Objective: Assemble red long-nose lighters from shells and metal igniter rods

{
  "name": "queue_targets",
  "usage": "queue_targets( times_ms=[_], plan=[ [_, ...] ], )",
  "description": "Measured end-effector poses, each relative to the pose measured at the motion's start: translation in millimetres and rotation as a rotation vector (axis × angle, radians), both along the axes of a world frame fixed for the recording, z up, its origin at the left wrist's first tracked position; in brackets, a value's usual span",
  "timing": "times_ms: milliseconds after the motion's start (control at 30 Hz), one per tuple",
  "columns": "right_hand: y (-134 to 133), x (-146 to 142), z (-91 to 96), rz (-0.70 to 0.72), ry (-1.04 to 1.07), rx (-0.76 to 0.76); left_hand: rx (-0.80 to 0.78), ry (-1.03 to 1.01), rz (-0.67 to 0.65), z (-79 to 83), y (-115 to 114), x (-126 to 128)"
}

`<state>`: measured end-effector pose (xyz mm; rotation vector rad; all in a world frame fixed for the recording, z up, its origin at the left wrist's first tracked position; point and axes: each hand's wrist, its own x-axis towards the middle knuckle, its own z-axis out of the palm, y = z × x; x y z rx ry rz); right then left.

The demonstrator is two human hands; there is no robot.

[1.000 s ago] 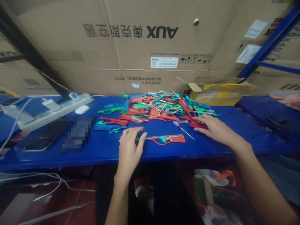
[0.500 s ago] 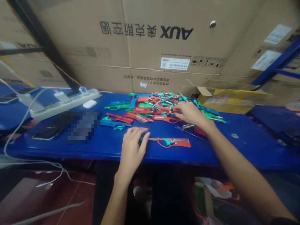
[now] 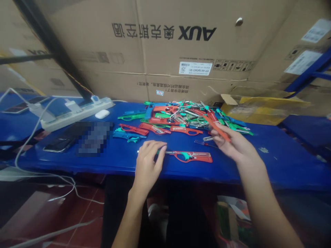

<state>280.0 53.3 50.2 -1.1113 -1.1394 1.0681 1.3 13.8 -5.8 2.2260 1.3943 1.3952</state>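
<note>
Centrally, the left hand [image 3: 149, 160] holds a red lighter [image 3: 193, 157] in curled fingers; right of centre, the right hand [image 3: 232, 143] pinches an orange-red casing [image 3: 217, 127].

On a blue counter [image 3: 261, 165], a left hand [image 3: 148, 163] covers part of the metal rod [image 3: 169, 152] of an open red lighter [image 3: 194, 159]. The right hand [image 3: 230, 143] holds an orange-red shell [image 3: 217, 128] before a jumbled pile of colourful lighter parts [image 3: 186, 115].
</note>
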Motion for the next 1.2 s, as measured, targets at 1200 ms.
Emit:
queue_targets(
  times_ms=[1200],
  plan=[
    [-64,3,-53.2,-0.12,-0.525,0.302,-0.082,0.412,-0.471,24.7,21,7]
  ],
)
